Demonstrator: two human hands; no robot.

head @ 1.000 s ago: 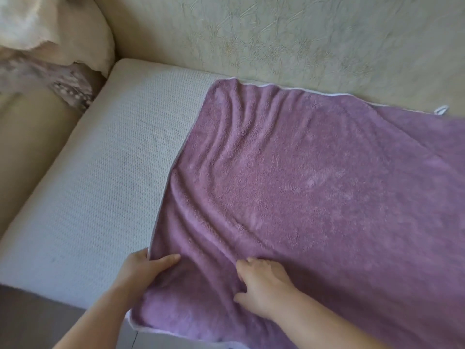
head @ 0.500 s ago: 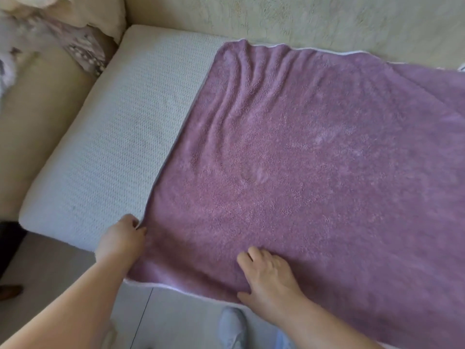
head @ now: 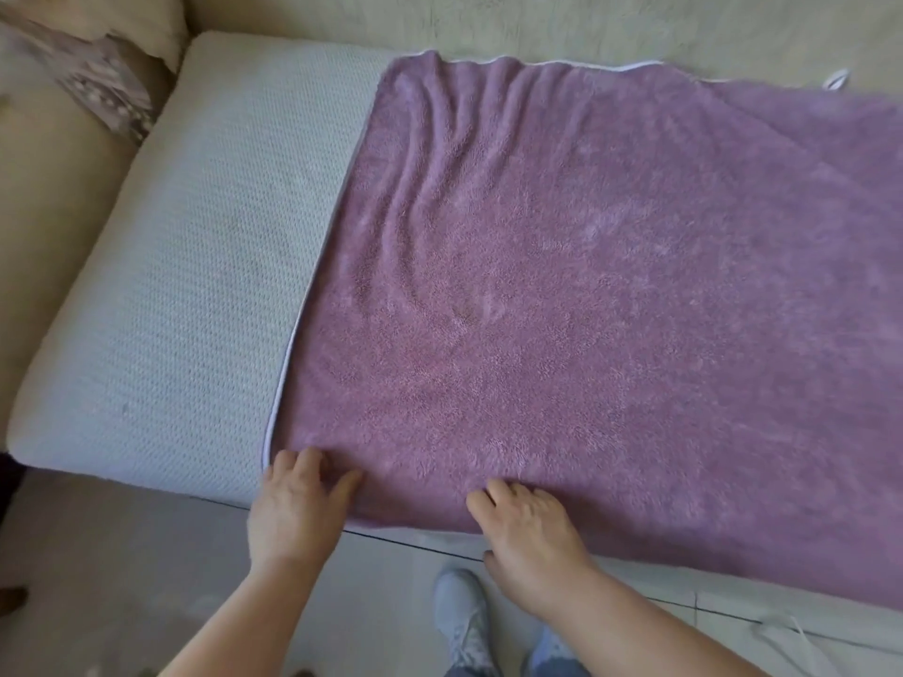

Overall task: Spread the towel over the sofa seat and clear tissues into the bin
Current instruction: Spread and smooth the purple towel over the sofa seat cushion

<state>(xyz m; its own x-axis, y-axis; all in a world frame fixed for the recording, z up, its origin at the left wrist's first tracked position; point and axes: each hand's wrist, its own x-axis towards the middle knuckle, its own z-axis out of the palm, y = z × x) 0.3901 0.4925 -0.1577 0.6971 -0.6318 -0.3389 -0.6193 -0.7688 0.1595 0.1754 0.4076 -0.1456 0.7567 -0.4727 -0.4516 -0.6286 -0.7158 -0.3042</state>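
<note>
Purple towel [head: 586,285] flat on sofa seat [head: 195,285], long axis left-right.
Left hand [head: 298,510] and right hand [head: 527,535] press its near edge, fingers spread flat, gripping nothing.

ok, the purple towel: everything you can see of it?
Mauve plush towel, terry-like pile, thin white piping along its edges, small white loop at the far edge. It lies spread on the sofa seat, covering its right part; the left part is bare. The near edge drapes over the seat front. Wrinkles fan from the far left corner. The left hand rests on the near left corner, the right hand presses the near edge.
</note>
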